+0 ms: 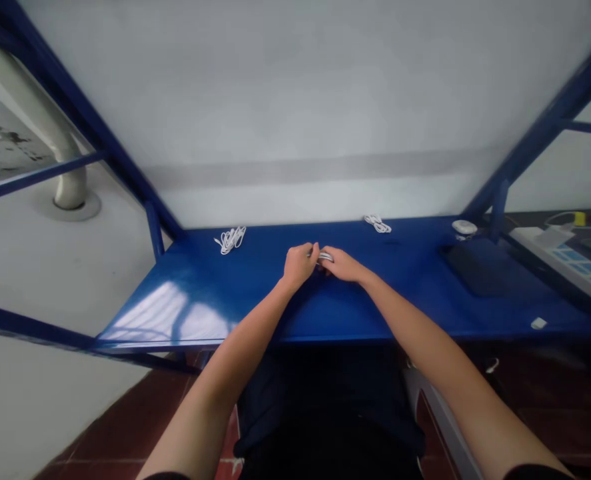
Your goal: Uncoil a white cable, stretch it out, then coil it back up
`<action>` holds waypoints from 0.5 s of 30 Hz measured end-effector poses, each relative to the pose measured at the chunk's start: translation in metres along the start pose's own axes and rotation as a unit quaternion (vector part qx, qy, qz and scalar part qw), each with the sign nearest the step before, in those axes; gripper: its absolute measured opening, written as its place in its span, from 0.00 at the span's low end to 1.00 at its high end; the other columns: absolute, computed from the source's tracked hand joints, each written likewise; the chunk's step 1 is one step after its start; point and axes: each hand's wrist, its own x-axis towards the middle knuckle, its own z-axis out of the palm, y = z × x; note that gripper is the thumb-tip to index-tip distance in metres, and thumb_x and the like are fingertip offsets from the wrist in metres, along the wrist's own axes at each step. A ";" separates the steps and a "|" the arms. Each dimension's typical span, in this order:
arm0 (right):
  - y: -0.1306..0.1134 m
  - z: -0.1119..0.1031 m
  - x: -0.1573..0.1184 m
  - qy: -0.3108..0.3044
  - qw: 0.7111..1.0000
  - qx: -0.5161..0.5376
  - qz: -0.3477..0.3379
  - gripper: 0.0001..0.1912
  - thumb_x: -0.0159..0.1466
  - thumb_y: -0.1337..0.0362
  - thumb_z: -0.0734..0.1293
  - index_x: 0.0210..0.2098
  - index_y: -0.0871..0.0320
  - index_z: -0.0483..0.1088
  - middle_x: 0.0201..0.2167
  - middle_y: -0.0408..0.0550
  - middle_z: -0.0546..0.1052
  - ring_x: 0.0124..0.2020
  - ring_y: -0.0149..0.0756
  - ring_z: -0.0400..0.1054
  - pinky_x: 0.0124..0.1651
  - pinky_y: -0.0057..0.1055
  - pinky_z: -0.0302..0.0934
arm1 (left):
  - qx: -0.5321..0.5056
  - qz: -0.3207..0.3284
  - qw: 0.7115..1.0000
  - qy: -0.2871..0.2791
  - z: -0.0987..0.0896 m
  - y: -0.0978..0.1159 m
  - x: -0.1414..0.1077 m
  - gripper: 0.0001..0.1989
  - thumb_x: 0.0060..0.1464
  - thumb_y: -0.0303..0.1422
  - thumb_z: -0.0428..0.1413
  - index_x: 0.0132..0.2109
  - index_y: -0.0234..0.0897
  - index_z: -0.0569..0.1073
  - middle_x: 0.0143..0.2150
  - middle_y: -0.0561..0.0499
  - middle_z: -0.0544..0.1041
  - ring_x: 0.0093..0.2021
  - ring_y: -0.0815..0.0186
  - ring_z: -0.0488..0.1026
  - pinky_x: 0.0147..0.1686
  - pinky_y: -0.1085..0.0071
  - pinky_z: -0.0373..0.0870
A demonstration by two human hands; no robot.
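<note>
My left hand [299, 263] and my right hand [342, 264] meet over the middle of the blue table [255, 293]. Between them is a small white coiled cable [326, 256], mostly covered by my fingers. Both hands are closed on it, the left with its thumb and fingers pinched together, the right from the other side. Toward the back edge, left of my hands, lies a loosely bundled white cable [230, 240]. Another white cable bundle [378, 223] rests at the back to the right.
At the right stand a round white item [464, 228] and a dark flat object [475, 267]. A white power strip [568, 260] with a yellow-tipped plug lies beyond them. A small white piece [538, 323] sits near the front edge. Blue frame posts [155, 230] rise at both sides.
</note>
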 end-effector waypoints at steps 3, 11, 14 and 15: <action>0.006 -0.006 0.006 0.045 0.983 0.164 0.063 0.08 0.65 0.58 0.60 0.37 0.57 0.64 0.25 0.43 0.74 0.20 0.30 0.67 0.21 0.24 0.59 | -0.055 -0.066 0.995 0.047 0.014 0.009 0.011 0.22 0.62 0.39 0.46 0.21 0.37 0.66 0.18 0.54 0.67 0.21 0.71 0.60 0.27 0.72 0.55; 0.017 0.009 0.013 0.278 0.954 0.079 0.083 0.18 0.64 0.54 0.57 0.23 0.56 0.64 0.17 0.40 0.67 0.19 0.30 0.62 0.21 0.24 0.54 | -0.211 -0.092 0.972 -0.037 0.022 0.014 -0.004 0.22 0.62 0.42 0.46 0.24 0.35 0.70 0.20 0.55 0.67 0.24 0.70 0.63 0.26 0.73 0.58; 0.013 0.012 0.012 0.306 0.946 0.077 0.070 0.19 0.64 0.53 0.57 0.23 0.56 0.66 0.19 0.42 0.69 0.22 0.31 0.64 0.24 0.25 0.56 | -0.300 -0.139 0.942 -0.060 0.017 0.014 -0.006 0.23 0.63 0.45 0.43 0.32 0.34 0.74 0.16 0.55 0.65 0.19 0.70 0.63 0.22 0.73 0.59; 0.011 0.012 0.012 0.313 0.942 0.096 0.081 0.19 0.64 0.52 0.58 0.23 0.56 0.66 0.18 0.42 0.68 0.21 0.31 0.63 0.23 0.25 0.56 | -0.328 -0.147 0.931 -0.063 0.015 0.015 -0.006 0.24 0.63 0.46 0.42 0.35 0.34 0.75 0.15 0.56 0.64 0.17 0.70 0.62 0.21 0.73 0.58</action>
